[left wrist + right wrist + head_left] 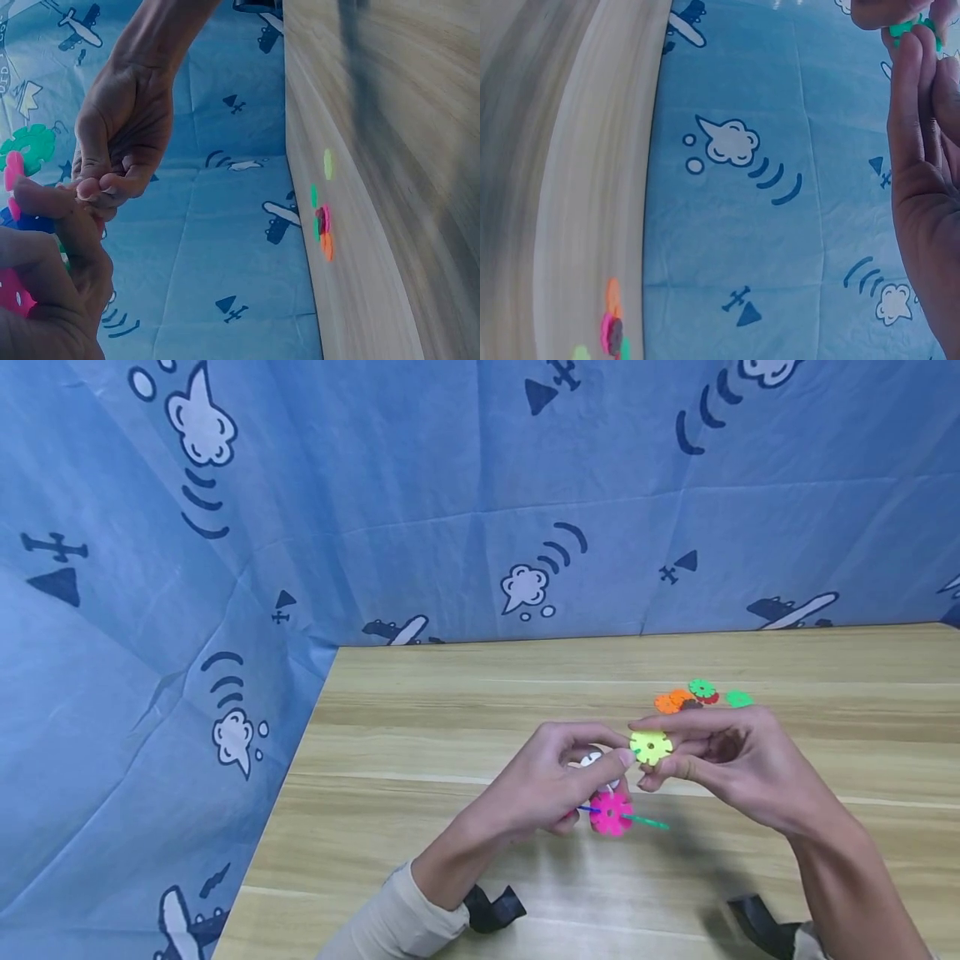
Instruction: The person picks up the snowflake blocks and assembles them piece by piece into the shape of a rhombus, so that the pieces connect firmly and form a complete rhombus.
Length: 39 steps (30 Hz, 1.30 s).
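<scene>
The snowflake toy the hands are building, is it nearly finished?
Not yet. Done: a small cluster with a pink disc, white, blue and green pieces is joined, held by the left hand. In hand: the right hand pinches a yellow disc right beside the cluster, not clearly attached. Left: a few loose discs, orange, green and red, lie on the table.

Worktop [450, 710]: light wood-grain board, set into a corner. Lying directly on it, toward the far right: one small cluster of flat plastic snowflake discs [693, 695], orange, green, red and dark, touching or overlapping.
</scene>
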{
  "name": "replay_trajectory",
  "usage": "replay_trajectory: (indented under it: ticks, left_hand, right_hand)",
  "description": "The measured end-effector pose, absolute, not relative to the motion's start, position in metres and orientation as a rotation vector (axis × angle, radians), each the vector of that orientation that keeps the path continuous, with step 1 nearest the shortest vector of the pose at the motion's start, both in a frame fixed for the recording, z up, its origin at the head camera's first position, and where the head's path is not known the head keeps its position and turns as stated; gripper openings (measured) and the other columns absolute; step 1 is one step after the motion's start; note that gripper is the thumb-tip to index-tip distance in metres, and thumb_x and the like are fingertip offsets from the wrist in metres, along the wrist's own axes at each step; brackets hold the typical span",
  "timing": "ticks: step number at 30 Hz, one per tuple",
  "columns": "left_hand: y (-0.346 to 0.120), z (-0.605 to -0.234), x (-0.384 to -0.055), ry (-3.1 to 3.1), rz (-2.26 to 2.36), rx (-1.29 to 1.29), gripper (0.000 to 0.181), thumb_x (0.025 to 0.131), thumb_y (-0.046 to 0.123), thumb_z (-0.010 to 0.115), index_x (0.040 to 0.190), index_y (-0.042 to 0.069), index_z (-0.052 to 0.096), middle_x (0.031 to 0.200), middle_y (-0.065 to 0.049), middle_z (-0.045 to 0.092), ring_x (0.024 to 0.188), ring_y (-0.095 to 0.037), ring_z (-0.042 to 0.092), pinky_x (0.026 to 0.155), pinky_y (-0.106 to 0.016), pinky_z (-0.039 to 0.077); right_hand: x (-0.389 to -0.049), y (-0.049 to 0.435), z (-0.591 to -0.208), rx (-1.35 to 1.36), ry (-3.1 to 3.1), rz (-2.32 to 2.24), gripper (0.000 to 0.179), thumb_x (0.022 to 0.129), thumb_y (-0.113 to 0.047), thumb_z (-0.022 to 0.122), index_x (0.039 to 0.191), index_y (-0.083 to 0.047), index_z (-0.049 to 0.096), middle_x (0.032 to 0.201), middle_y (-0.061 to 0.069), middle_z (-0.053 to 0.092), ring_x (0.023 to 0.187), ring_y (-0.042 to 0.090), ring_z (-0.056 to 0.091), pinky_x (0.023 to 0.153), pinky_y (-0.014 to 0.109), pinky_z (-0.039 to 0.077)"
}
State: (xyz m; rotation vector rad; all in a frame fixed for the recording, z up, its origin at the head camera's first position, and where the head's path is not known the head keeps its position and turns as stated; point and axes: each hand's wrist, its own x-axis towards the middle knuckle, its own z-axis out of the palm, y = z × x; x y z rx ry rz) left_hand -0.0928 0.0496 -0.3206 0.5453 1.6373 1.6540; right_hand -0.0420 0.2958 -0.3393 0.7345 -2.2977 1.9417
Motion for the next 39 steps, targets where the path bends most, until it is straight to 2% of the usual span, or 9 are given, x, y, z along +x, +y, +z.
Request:
replay_trajectory:
  ticks: [13, 17, 22, 25, 29, 31, 34, 36, 39]
  left_hand:
    - [0.055, -0.327, -0.093, 1.656, 1.665, 0.492, 0.022, 0.106, 0.023, 0.065, 0.124, 0.012, 0.071, 0.087, 0.001, 0.071, 0.04, -0.012, 0.031, 0.039, -0.025, 0.025]
    - [0.061, -0.329, -0.091, 1.635, 1.715, 0.497, 0.024, 0.108, 0.023, 0.062, 0.131, 0.015, 0.066, 0.096, -0.004, 0.077, 0.047, -0.012, 0.048, 0.04, -0.024, 0.039]
    - [0.064, -0.331, -0.09, 1.568, 1.778, 0.468, 0.027, 0.111, 0.022, 0.059, 0.137, 0.015, 0.059, 0.11, -0.02, 0.079, 0.066, -0.015, 0.066, 0.046, -0.03, 0.056]
    - [0.064, -0.33, -0.091, 1.519, 1.81, 0.431, 0.026, 0.113, 0.024, 0.056, 0.139, 0.018, 0.057, 0.113, -0.019, 0.078, 0.071, -0.018, 0.071, 0.054, -0.036, 0.063]
    - [0.064, -0.329, -0.092, 1.437, 1.847, 0.392, 0.025, 0.114, 0.026, 0.053, 0.139, 0.023, 0.053, 0.117, -0.017, 0.077, 0.079, -0.033, 0.079, 0.066, -0.045, 0.068]
    - [0.064, -0.329, -0.092, 1.401, 1.867, 0.391, 0.025, 0.115, 0.026, 0.052, 0.139, 0.022, 0.051, 0.12, -0.022, 0.077, 0.089, -0.047, 0.079, 0.071, -0.05, 0.068]
    - [0.065, -0.329, -0.09, 1.339, 1.9, 0.405, 0.024, 0.115, 0.025, 0.05, 0.139, 0.021, 0.049, 0.128, -0.03, 0.072, 0.11, -0.063, 0.07, 0.077, -0.057, 0.066]
    - [0.065, -0.329, -0.089, 1.289, 1.919, 0.415, 0.023, 0.115, 0.024, 0.048, 0.138, 0.022, 0.047, 0.134, -0.035, 0.069, 0.117, -0.067, 0.064, 0.08, -0.061, 0.065]
    - [0.066, -0.328, -0.089, 1.204, 1.946, 0.426, 0.021, 0.115, 0.023, 0.045, 0.135, 0.025, 0.046, 0.139, -0.04, 0.062, 0.122, -0.07, 0.059, 0.082, -0.068, 0.061]
  right_hand:
    - [-0.044, 0.294, -0.337, 0.69, -2.385, 1.787, 0.053, 0.085, 0.023, 0.074, 0.135, 0.006, 0.067, 0.089, 0.008, 0.082, 0.08, 0.018, 0.082, 0.083, 0.023, 0.064]
    - [-0.045, 0.301, -0.336, 0.595, -2.452, 1.632, 0.06, 0.085, 0.021, 0.076, 0.141, 0.004, 0.064, 0.093, 0.004, 0.082, 0.084, 0.012, 0.081, 0.085, 0.018, 0.062]
    - [-0.045, 0.323, -0.342, 0.389, -2.558, 1.517, 0.042, 0.088, 0.016, 0.078, 0.127, 0.001, 0.073, 0.104, -0.004, 0.081, 0.094, 0.004, 0.078, 0.083, 0.015, 0.06]
    - [-0.049, 0.337, -0.35, 0.294, -2.676, 1.412, 0.035, 0.09, 0.008, 0.08, 0.122, -0.004, 0.075, 0.11, -0.011, 0.079, 0.098, -0.004, 0.075, 0.082, 0.013, 0.06]
    - [-0.055, 0.351, -0.362, 0.214, -2.855, 1.255, 0.033, 0.091, 0.002, 0.082, 0.123, -0.004, 0.075, 0.12, 0.001, 0.078, 0.101, -0.01, 0.071, 0.08, 0.013, 0.06]
    - [-0.058, 0.355, -0.368, 0.178, -2.94, 1.168, 0.034, 0.091, 0.001, 0.082, 0.124, 0.0, 0.075, 0.125, 0.014, 0.076, 0.104, 0.001, 0.075, 0.081, 0.018, 0.063]
    - [-0.06, 0.359, -0.374, 0.109, -3.048, 1.043, 0.037, 0.089, 0.001, 0.083, 0.125, 0.005, 0.073, 0.128, 0.027, 0.073, 0.109, 0.029, 0.078, 0.084, 0.035, 0.067]
    - [-0.06, 0.362, -0.376, 0.074, -3.1, 0.993, 0.039, 0.089, 0.001, 0.084, 0.125, 0.008, 0.072, 0.127, 0.031, 0.072, 0.112, 0.047, 0.073, 0.087, 0.049, 0.065]
    - [-0.058, 0.367, -0.379, 0.037, -3.159, 0.951, 0.041, 0.088, 0.002, 0.083, 0.126, 0.011, 0.07, 0.126, 0.034, 0.071, 0.115, 0.056, 0.068, 0.09, 0.059, 0.062]
